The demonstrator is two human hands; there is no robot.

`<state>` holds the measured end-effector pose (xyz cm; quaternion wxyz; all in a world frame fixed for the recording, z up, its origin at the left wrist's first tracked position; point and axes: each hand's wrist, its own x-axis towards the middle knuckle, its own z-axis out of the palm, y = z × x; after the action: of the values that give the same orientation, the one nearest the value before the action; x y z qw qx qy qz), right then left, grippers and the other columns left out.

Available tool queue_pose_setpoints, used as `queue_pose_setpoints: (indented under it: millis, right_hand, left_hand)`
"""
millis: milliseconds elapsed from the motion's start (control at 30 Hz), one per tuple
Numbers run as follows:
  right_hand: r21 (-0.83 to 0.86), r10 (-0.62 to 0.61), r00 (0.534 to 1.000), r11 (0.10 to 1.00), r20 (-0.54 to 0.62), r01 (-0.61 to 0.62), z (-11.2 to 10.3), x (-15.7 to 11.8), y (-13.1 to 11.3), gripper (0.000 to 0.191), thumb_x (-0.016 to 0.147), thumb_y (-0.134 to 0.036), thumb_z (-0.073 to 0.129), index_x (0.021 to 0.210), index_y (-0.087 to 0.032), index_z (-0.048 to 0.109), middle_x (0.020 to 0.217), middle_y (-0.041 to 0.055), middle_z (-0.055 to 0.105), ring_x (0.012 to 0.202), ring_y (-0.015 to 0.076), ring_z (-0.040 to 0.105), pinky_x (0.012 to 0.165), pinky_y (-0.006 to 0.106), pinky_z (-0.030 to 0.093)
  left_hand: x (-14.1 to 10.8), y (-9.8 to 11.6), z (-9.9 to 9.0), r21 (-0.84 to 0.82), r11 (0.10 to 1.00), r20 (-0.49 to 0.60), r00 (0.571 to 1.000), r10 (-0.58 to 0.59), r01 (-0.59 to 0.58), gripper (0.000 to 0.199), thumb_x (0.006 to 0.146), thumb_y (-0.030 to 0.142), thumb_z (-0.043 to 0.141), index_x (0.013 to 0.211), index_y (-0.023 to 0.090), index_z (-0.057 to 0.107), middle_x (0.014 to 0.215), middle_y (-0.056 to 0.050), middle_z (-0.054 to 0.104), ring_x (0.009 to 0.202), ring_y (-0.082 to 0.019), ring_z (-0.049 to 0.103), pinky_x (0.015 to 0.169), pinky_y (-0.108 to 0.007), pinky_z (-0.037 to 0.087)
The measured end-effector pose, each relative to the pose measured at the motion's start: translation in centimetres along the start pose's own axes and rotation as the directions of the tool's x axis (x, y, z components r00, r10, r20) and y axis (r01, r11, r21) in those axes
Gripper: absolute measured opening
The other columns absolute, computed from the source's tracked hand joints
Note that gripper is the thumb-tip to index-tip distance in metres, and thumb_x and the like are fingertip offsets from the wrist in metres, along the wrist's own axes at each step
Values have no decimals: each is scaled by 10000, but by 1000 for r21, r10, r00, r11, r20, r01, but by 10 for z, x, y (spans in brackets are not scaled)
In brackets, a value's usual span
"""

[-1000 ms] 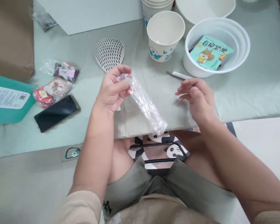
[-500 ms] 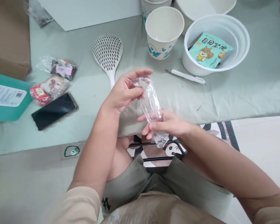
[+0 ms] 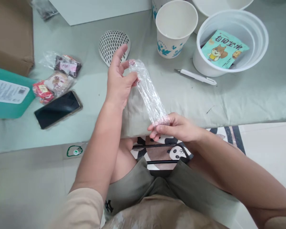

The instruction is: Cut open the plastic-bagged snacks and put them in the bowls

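Note:
A strip of crumpled clear plastic film (image 3: pixel 149 93) stretches slantwise between my two hands, over the table's front edge. My left hand (image 3: pixel 120 78) pinches its upper end between thumb and fingers, with the index finger raised. The lower end is gripped by my right hand (image 3: pixel 176 127), thumb on top and fingertips partly showing through the film. Just behind my left hand lies a white slotted skimmer (image 3: pixel 113 46), its handle hidden by that hand and wrist.
A black phone (image 3: pixel 58 109), wrapped snacks (image 3: pixel 58 82) and a teal container (image 3: pixel 9 93) lie left. Toward the back right stand a paper cup (image 3: pixel 176 25) and a white tub (image 3: pixel 257 47) holding a teal snack packet (image 3: pixel 225 49). A white utility knife (image 3: pixel 196 77) lies in front of them.
My left hand has moved up and left, its index finger now raised. The film is drawn out longer and straighter, and its loose lower end is gathered at my right hand. The view has shifted slightly.

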<state>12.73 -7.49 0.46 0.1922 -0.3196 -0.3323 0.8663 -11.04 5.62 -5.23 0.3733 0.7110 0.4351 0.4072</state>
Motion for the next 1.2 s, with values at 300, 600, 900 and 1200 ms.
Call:
queue_pose_setpoints:
  millis: [300,600,900,1200]
  right_hand:
    - [-39,-271,961,962,-64,269,2,-22,-10,358,918,-509,757,1067,-185,784,761,5,739,562,75,632,504,203,456]
    - [-100,-424,893,905,-151,413,-7,-41,-29,423,973,-544,642,1290,-265,615,578,-63,627,407,88,479,415,237,295]
    - [-588,-458,754,800,-471,118,-30,-23,-27,622,1001,-522,535,1541,-214,530,603,-25,615,504,146,531,532,293,404]
    - [-842,-526,832,518,-174,152,-29,-15,-14,456,1022,-361,367,642,-207,569,639,44,591,644,175,536,663,338,430]
  left_hand:
    - [-14,58,23,54,978,262,948,182,-202,386,880,470,716,1248,357,742,1631,36,523,1629,-359,292,1335,-570,253]
    - [-31,97,45,3,992,458,882,-113,126,283,912,365,720,1117,179,781,1055,-59,826,1049,-227,769,1034,-380,574]
    - [-31,112,33,-217,817,693,674,-256,534,191,806,331,858,898,171,807,787,-39,811,719,-170,774,697,-277,633]
    - [-33,106,34,-506,609,700,703,-124,611,471,850,584,799,1122,199,796,928,-63,840,780,-203,801,704,-289,646]
